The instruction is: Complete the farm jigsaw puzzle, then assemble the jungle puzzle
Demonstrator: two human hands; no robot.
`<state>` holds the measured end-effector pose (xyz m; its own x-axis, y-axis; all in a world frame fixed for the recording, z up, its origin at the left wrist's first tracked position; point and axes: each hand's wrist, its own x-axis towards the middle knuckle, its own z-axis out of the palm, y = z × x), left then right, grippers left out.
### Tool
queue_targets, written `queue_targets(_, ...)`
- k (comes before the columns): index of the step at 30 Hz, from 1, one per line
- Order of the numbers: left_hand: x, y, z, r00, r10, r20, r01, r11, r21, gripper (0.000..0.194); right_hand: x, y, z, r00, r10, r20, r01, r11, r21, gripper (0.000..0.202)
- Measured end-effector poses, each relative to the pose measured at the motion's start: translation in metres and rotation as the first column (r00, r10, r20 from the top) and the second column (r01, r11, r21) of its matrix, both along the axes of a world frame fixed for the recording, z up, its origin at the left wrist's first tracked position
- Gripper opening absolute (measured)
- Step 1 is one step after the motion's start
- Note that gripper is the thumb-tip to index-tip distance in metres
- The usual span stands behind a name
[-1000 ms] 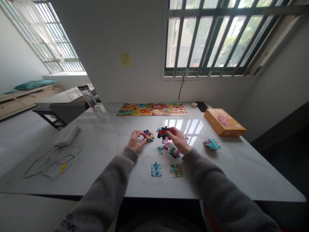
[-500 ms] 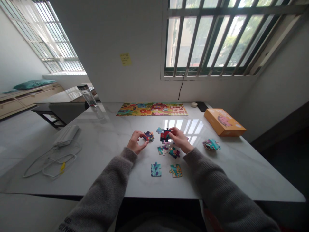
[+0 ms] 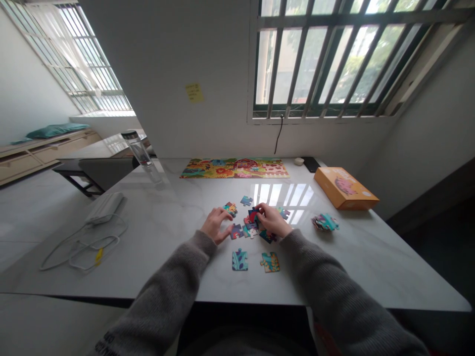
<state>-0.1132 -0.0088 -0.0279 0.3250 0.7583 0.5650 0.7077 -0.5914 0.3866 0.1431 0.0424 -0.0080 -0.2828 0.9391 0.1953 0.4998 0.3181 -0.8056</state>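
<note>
Over the small heap of jigsaw pieces, my right hand pinches a dark puzzle piece with a red patch. My left hand has thumb and fingers apart, beside a purple and red puzzle piece lying on the table. Just beyond its fingertips is a little pile of colourful pieces. A light piece and a dark teal piece lie below my right hand, partly overlapped. Nearer to me, a teal piece with leaves and a teal and orange piece lie separately.
A stack of puzzle pieces sits to the right, before an orange box. A long farm picture lies along the wall, with a phone to its right. A glass bottle and a white cabled device stand left.
My left hand has moved nearer and slightly right, and the purple and red piece it held now lies on the table. My right hand has lowered its dark red-patched piece toward the heap.
</note>
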Motion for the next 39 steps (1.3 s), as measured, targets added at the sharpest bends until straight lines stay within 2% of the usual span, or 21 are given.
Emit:
queue_targets(3, -0.005, 0.017, -0.003, 0.977, 0.203, 0.061, -0.205, 0.979, 0.015, 0.021, 0.003, 0.004, 0.0, 0.999, -0.01, 0.038, 0.01, 1.0, 0.009, 0.022)
queue_targets(5, -0.005, 0.026, -0.005, 0.961, 0.273, 0.04, -0.273, 0.962, -0.015, 0.028, 0.007, 0.007, -0.001, 0.996, -0.033, 0.088, 0.03, 0.999, 0.037, 0.026)
queue_targets(9, -0.002, 0.033, -0.006, 0.953, 0.301, -0.04, -0.304, 0.95, -0.079, 0.022, 0.013, 0.008, -0.003, 0.957, -0.079, 0.278, 0.042, 0.989, 0.139, 0.026)
queue_targets(12, -0.001, 0.034, -0.002, 0.956, 0.29, -0.042, -0.292, 0.954, -0.07, 0.018, 0.013, 0.005, -0.001, 0.944, -0.106, 0.312, 0.044, 0.979, 0.199, 0.027)
queue_targets(15, -0.002, 0.031, 0.003, 0.961, 0.275, 0.038, -0.275, 0.962, -0.002, 0.017, 0.01, 0.001, 0.005, 0.966, -0.101, 0.237, 0.038, 0.966, 0.257, 0.024)
queue_targets(17, -0.001, 0.026, 0.007, 0.969, 0.23, 0.094, -0.237, 0.969, 0.069, 0.016, 0.005, -0.002, 0.008, 0.988, -0.058, 0.14, 0.022, 0.969, 0.246, 0.024)
queue_targets(20, 0.008, 0.013, 0.015, 0.992, 0.1, 0.083, -0.113, 0.981, 0.158, 0.016, -0.007, -0.009, 0.01, 0.994, 0.076, -0.082, -0.066, 0.991, 0.115, 0.033)
queue_targets(23, 0.019, 0.001, 0.021, 1.0, -0.005, 0.023, 0.001, 0.983, 0.182, 0.016, -0.02, -0.016, 0.007, 0.938, 0.196, -0.285, -0.203, 0.979, 0.005, 0.044)
queue_targets(25, 0.023, -0.002, 0.022, 0.999, -0.045, 0.001, 0.044, 0.984, 0.171, 0.016, -0.025, -0.018, 0.005, 0.909, 0.237, -0.342, -0.263, 0.964, -0.031, 0.042)
queue_targets(27, 0.021, 0.0, 0.021, 0.999, -0.052, -0.003, 0.052, 0.989, 0.136, 0.021, -0.026, -0.018, 0.004, 0.909, 0.237, -0.343, -0.269, 0.962, -0.048, 0.037)
queue_targets(30, 0.008, 0.011, 0.014, 0.995, 0.09, 0.046, -0.092, 0.994, 0.063, 0.031, -0.018, -0.013, 0.004, 0.963, 0.156, -0.219, -0.163, 0.987, -0.01, 0.032)
queue_targets(34, -0.007, 0.024, 0.002, 0.94, 0.342, -0.008, -0.342, 0.937, -0.078, 0.041, -0.003, -0.004, 0.006, 0.997, 0.058, 0.05, -0.06, 0.997, 0.042, 0.033)
queue_targets(36, -0.009, 0.027, -0.001, 0.911, 0.403, -0.085, -0.411, 0.901, -0.138, 0.044, 0.001, -0.001, 0.005, 0.988, 0.045, 0.15, -0.055, 0.997, 0.06, 0.033)
queue_targets(39, -0.006, 0.026, 0.0, 0.887, 0.428, -0.173, -0.456, 0.87, -0.187, 0.042, 0.002, 0.0, 0.002, 0.958, 0.032, 0.286, -0.069, 0.99, 0.123, 0.031)
